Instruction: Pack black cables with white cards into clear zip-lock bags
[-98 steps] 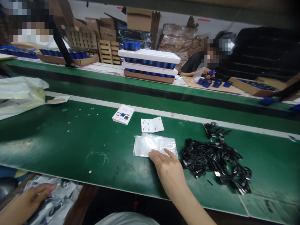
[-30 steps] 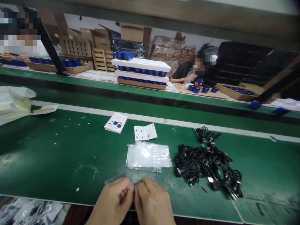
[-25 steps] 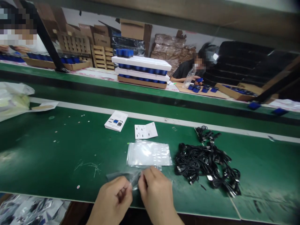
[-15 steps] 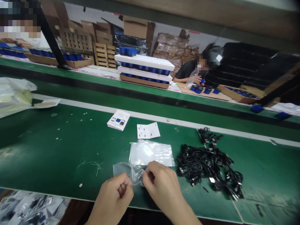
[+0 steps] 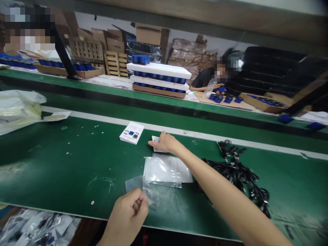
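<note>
Observing a long green-topped assembly bench (image 5: 77, 164) from its near side, with a second green bench (image 5: 153, 93) parallel beyond it. On the far bench: stacked white foam trays (image 5: 159, 77) carrying blue items; far right, a seated co-worker (image 5: 205, 81) with a hand at a small blue item (image 5: 221, 89). Near bench, far right: a heap of black cables (image 5: 237, 174), partly behind the person's right forearm. Far left: a bundle of white plastic packaging (image 5: 17, 111). Below the near edge, left: a pile of loose silvery bags (image 5: 36, 225).

Centre of bench: a flat stack of clear zip bags (image 5: 166, 171), with a small white box (image 5: 131, 133) farther off to its left. The right hand (image 5: 165, 142) lies far across the bench on a white leaflet (image 5: 155, 139), mostly covering it; fingers together, grip on the leaflet cannot be told. The left hand (image 5: 125, 215) sits at the near edge, fingers curled closed on a corner of a single clear plastic bag (image 5: 134, 184). That bag lies on the bench just left of the stack, touching its near corner.
</note>
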`<state>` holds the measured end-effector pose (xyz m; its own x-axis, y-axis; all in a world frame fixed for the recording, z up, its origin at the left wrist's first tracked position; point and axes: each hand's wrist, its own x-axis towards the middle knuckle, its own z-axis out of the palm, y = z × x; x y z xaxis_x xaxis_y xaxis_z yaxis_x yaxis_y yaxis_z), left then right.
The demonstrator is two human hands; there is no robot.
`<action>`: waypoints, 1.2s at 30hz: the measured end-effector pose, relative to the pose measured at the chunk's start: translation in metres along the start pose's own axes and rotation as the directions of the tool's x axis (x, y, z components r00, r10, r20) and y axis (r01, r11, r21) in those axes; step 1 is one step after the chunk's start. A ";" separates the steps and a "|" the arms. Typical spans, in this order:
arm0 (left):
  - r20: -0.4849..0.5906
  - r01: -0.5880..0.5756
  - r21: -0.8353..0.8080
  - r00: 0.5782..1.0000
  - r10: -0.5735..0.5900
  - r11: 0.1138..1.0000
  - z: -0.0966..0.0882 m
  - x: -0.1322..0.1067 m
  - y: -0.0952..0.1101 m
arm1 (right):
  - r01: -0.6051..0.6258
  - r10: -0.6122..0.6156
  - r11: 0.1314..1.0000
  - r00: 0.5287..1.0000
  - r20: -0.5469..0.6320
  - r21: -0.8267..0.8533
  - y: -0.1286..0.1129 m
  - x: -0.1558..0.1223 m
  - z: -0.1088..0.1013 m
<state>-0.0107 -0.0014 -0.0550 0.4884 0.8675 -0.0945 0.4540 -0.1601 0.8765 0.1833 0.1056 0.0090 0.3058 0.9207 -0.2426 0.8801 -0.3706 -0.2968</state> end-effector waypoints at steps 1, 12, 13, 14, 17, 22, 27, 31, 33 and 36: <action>-0.009 -0.005 -0.001 1.000 0.005 1.000 0.000 0.000 0.000 | -0.015 0.014 1.000 0.999 0.037 0.012 0.002 0.001 -0.003; -0.058 0.090 -0.167 0.993 -0.101 0.982 0.002 -0.001 0.002 | 0.038 -0.050 0.950 0.998 0.029 0.310 0.039 -0.008 -0.018; -0.061 0.117 -0.213 0.989 -0.132 0.970 0.002 -0.001 0.003 | 0.069 -0.055 0.945 0.997 -0.052 0.319 0.039 -0.022 -0.019; -0.058 0.140 -0.253 0.986 -0.159 0.957 0.002 0.000 0.004 | 0.109 -0.068 0.939 0.989 -0.134 0.326 0.040 -0.040 -0.020; -0.005 0.176 -0.325 0.982 -0.188 0.929 -0.002 0.003 0.007 | 0.268 -0.189 0.895 0.952 -0.242 0.357 0.041 -0.107 -0.010; -0.013 0.202 -0.436 0.973 -0.231 0.877 -0.007 0.006 0.009 | 0.553 -0.455 0.784 0.820 -0.347 0.281 0.045 -0.181 0.040; -0.194 0.102 -0.250 0.969 -0.153 0.963 -0.006 0.004 0.006 | 0.512 -0.381 0.807 0.832 -0.404 0.295 0.033 -0.180 0.080; -0.436 0.011 0.073 0.900 0.022 0.997 -0.007 0.004 0.000 | 0.508 -0.287 0.767 0.818 -0.499 0.392 0.014 -0.177 0.098; -0.504 0.027 0.109 0.863 0.032 0.994 -0.008 0.005 -0.001 | 0.464 -0.120 0.714 0.818 -0.562 0.524 0.004 -0.180 0.109; -0.568 0.045 0.127 0.822 0.036 0.991 -0.010 0.005 0.002 | 0.341 0.114 0.469 0.892 -0.438 0.815 -0.006 -0.185 0.129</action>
<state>-0.0146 0.0071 -0.0488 -0.0057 0.9750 0.2221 0.5665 -0.1799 0.8042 0.0746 -0.0784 -0.0632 0.5319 0.8325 0.1550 0.2207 0.0404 -0.9745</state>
